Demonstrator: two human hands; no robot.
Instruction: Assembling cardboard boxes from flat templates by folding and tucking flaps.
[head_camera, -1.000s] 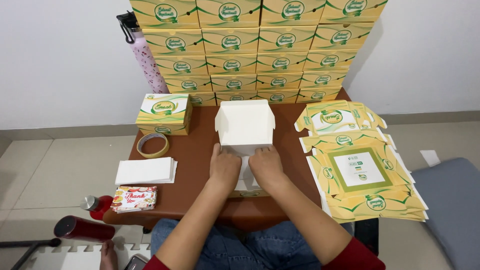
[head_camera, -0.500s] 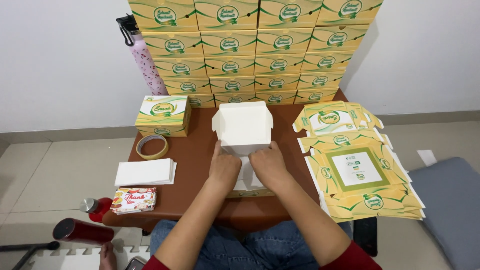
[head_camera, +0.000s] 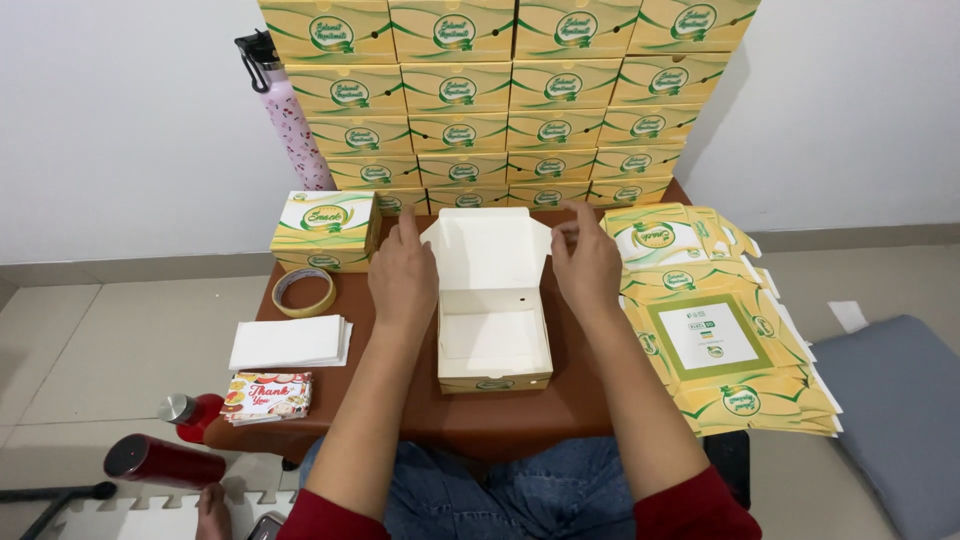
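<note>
An open white-lined cardboard box (head_camera: 494, 335) stands on the brown table (head_camera: 400, 410) in front of me, its lid raised toward the back. My left hand (head_camera: 402, 275) rests against the left side of the lid, fingers pointing up at its left flap. At the lid's right flap is my right hand (head_camera: 585, 262), fingers curled around the flap's edge. The box base is yellow and green on the outside.
A stack of flat yellow box blanks (head_camera: 715, 335) lies to the right. A closed box (head_camera: 326, 228), tape roll (head_camera: 304, 292), white paper stack (head_camera: 290, 343) and cards (head_camera: 266, 396) sit left. Stacked boxes (head_camera: 500, 100) line the wall. A pink bottle (head_camera: 285, 115), red bottles (head_camera: 165, 462).
The box went from being pressed flat under both hands near the table's front to standing open. My hands moved forward and apart to the sides of its lid.
</note>
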